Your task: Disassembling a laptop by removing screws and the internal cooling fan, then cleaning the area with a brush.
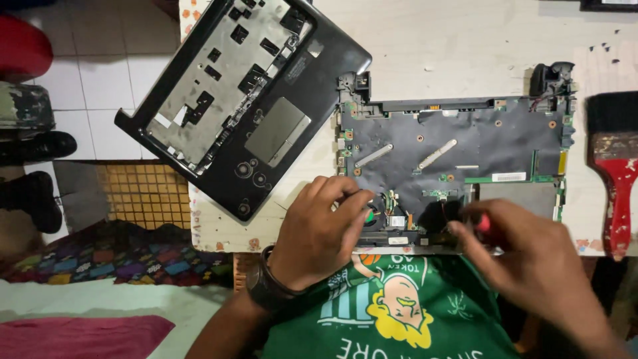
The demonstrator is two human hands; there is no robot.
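Note:
An opened laptop base (458, 153) lies on the table, its dark insulating sheet and green circuit board edges showing. My left hand (322, 233) rests on its near left corner, fingers curled beside the small fan area. My right hand (531, 259) is at the near edge, closed around a red-handled tool (483, 223), seemingly a screwdriver, whose tip points into the base. The removed black palm-rest cover (246, 100) lies upside down at the table's left, hanging partly over the edge.
A red-handled paintbrush (615, 166) with black bristles lies at the right of the pale table (452, 46). Left of the table are a tiled floor, dark shoes (33, 199), a patterned mat (113, 256) and a yellow grid panel (146, 193).

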